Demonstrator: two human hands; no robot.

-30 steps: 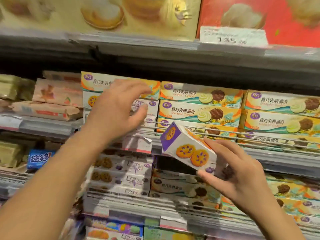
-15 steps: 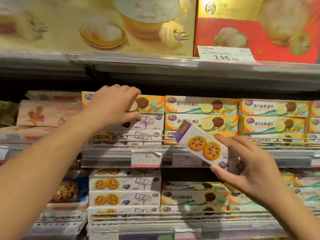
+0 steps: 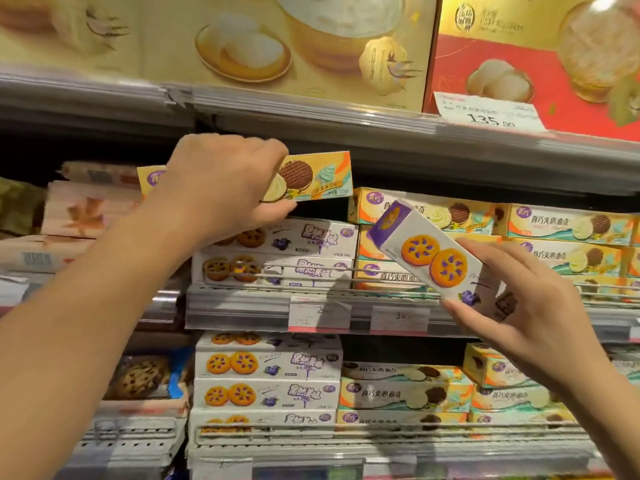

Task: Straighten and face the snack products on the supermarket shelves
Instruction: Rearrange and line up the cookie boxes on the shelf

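Observation:
My left hand grips a yellow sandwich-cookie box, lifted clear above a stack of white-and-purple cookie boxes on the middle shelf. My right hand holds a white box with two orange jam cookies and a purple end, tilted with that end up and to the left, in front of the shelf. Behind it stand stacks of yellow sandwich-cookie boxes facing forward.
Large gift boxes fill the top shelf, with a price tag reading 135. A wire rail runs along the middle shelf's front. The lower shelf carries more white cookie boxes and yellow boxes. Pink packets lie at the left.
My left hand has closed on the yellow box and raised it off the white stack. My right hand keeps the tilted white box. The view has tipped slightly upward.

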